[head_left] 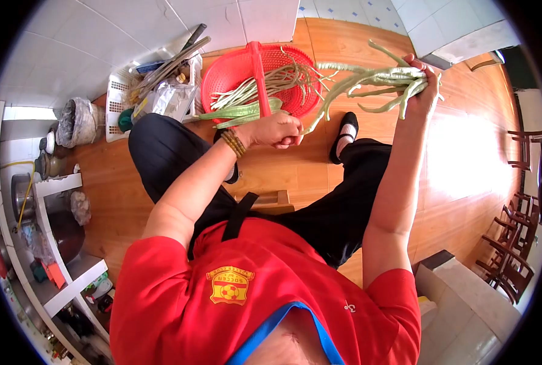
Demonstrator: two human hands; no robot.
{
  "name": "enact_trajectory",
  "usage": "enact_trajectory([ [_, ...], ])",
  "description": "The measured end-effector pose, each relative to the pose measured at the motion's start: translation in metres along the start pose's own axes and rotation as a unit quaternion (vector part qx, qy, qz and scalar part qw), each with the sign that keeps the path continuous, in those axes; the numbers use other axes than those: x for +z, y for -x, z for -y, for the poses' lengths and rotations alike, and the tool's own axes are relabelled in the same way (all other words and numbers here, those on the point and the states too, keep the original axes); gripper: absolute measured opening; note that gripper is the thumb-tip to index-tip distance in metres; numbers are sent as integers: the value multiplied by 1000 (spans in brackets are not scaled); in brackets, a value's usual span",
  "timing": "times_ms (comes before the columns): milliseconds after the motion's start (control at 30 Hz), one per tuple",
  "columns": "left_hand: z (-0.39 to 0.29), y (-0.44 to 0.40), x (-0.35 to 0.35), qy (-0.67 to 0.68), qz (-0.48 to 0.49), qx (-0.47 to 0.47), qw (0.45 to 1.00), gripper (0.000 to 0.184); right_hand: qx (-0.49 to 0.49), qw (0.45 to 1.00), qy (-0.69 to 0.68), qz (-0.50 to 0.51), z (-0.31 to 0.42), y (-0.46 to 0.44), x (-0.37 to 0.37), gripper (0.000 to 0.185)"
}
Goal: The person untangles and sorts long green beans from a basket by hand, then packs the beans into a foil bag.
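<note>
My right hand [426,85] is closed around a bunch of long green beans [380,79], held out over the floor at the right. The bunch spreads toward the left. One long bean [324,109] hangs down from it to the fingertips of my left hand [277,130], which is closed and seems to pinch its tip. Beaded bracelets circle the left wrist. Just beyond that hand stands a red plastic basket [213,76] with an upright handle. Thin long beans [253,86] lie inside it, beside a green ridged gourd [237,113] partly behind my left hand.
A white crate [118,97] with sticks and plastic bags stands left of the basket by the tiled wall. A bag-lined bucket [76,123] and a low shelf [76,283] are at the left. Wooden chairs [508,255] stand far right. My legs flank the wooden floor [307,173].
</note>
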State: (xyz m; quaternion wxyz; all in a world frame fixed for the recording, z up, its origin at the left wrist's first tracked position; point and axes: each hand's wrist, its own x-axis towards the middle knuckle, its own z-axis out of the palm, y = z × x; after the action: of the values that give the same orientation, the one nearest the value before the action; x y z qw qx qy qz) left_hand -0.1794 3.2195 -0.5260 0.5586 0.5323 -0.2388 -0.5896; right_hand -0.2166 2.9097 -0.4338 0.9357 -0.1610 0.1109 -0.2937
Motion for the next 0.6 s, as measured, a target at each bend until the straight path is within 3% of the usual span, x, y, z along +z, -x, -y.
enact_trajectory([
  [100, 17, -4, 10, -74, -62, 71, 993, 25, 11, 1000, 24, 14, -2, 8, 4, 12],
  [167, 38, -8, 4, 93, -203, 64, 973, 24, 31, 995, 40, 91, -2, 11, 0, 11],
  [200, 34, -1, 5, 202, -238, 64, 948, 25, 21, 994, 50, 96, -5, 12, 0, 10],
  [233, 49, -1, -11, 310, -213, 68, 924, 29, 37, 995, 44, 81, -8, 11, -2, 8],
  [267, 47, 1, -13, 375, -244, 79, 891, 30, 28, 980, 155, 119, -10, 11, -9, 8],
  [300, 57, 0, -23, 391, -265, 84, 878, 28, -14, 958, 259, 121, -19, 24, -3, 10],
  [400, 40, 12, -37, 454, -304, 127, 828, 27, 34, 931, 349, 96, -34, 52, 25, 15],
  [500, 21, 29, -57, 533, -394, 166, 730, 26, 84, 875, 437, 187, -43, 61, 23, 13],
  [600, 7, 49, -79, 547, -398, 211, 706, 26, 112, 822, 487, 274, -57, 74, 28, 10],
])
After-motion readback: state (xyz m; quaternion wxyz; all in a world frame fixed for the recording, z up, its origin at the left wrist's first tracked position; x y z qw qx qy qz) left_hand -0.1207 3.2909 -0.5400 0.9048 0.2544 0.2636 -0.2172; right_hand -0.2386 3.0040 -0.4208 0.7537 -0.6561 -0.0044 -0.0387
